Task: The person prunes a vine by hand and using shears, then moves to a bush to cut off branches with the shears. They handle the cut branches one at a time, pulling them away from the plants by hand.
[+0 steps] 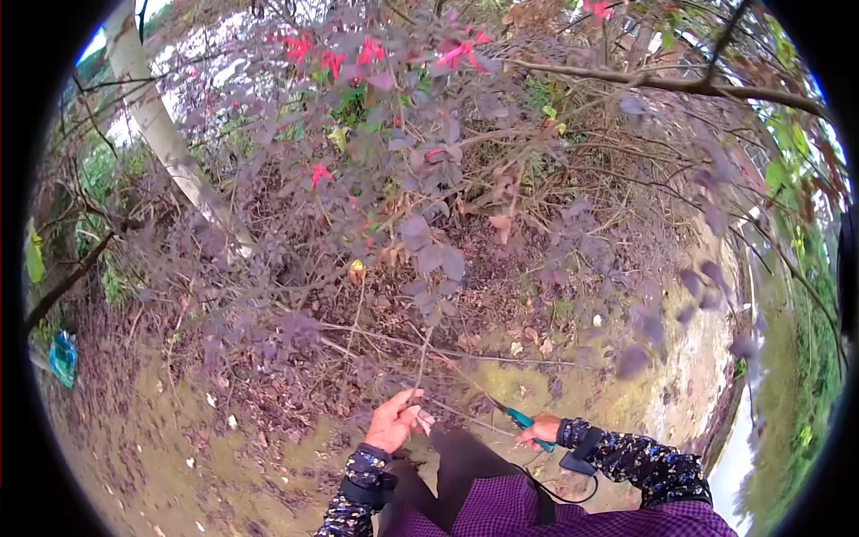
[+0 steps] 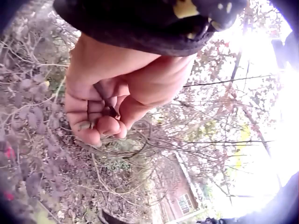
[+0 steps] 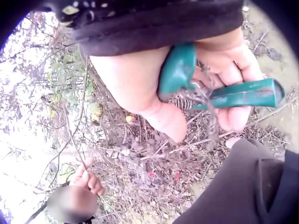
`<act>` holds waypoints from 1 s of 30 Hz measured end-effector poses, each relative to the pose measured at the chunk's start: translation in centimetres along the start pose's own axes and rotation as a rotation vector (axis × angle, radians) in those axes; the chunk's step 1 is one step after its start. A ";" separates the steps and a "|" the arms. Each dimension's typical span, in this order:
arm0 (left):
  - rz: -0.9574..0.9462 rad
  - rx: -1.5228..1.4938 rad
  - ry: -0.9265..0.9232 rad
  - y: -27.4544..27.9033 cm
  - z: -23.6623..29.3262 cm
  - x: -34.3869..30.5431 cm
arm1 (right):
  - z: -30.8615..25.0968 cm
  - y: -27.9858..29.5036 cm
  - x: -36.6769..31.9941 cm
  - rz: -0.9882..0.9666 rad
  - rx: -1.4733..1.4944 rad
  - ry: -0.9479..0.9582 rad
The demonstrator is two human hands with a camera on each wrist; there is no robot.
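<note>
Low in the middle of the head view, my left hand [image 1: 392, 424] pinches a thin twig [image 1: 422, 362] that rises toward purple leaves. In the left wrist view the brown cut-looking end of the twig [image 2: 106, 100] shows between curled fingers and thumb. My right hand [image 1: 542, 430] grips green-handled pruning shears [image 1: 517, 418] to the right of the left hand, pointing up and left. The right wrist view shows the shears' green handle [image 3: 243, 94] across the fingers and a coil spring [image 3: 182, 103] near the thumb.
A purple-leaved shrub [image 1: 429, 255] with red flowers [image 1: 461, 54] fills the space ahead. A pale trunk [image 1: 165, 130] leans at the left, and a bare branch [image 1: 680, 85] crosses the upper right. Fallen twigs [image 1: 483, 358] lie on leaf-strewn, mossy ground. A blue-green bag-like thing [image 1: 63, 358] is far left.
</note>
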State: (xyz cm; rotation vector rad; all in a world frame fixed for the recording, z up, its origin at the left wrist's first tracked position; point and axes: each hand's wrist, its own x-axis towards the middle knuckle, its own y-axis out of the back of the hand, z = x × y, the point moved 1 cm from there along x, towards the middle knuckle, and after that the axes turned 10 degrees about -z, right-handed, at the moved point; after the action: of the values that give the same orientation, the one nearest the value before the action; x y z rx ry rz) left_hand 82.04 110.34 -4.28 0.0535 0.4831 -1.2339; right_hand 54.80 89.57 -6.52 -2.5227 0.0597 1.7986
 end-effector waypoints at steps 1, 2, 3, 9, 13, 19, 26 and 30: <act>-0.001 0.003 -0.128 -0.5 1.2 0.0 | 0.5 -0.7 -0.1 0.054 0.009 0.008; -0.014 0.122 -0.119 -0.8 2.9 -0.1 | 0.8 -1.1 -0.3 0.047 0.055 0.050; -0.034 0.247 -0.116 -0.9 4.5 -0.4 | 0.2 -2.1 -1.3 0.049 0.105 0.097; 0.079 0.571 -0.322 0.3 8.9 -2.7 | -2.5 -6.2 -3.7 0.126 0.170 0.257; -0.060 0.521 -0.363 1.0 14.6 -6.5 | -5.4 -8.5 -5.1 0.113 0.209 0.364; -0.050 0.579 -0.503 -1.2 22.5 -12.4 | -9.5 -12.0 -8.2 0.045 0.202 0.636; 0.030 0.625 -0.713 -2.5 29.4 -10.3 | -11.4 -12.6 -9.8 -0.020 0.398 0.918; 0.053 0.699 -0.832 -4.3 33.8 -5.3 | -11.4 -12.3 -10.0 -0.073 0.373 0.907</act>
State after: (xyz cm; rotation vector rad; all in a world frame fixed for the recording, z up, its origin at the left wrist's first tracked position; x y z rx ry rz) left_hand 87.87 103.55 29.04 0.1352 -0.6748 -1.2034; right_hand 63.01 101.26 6.78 -2.7381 0.2880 0.4331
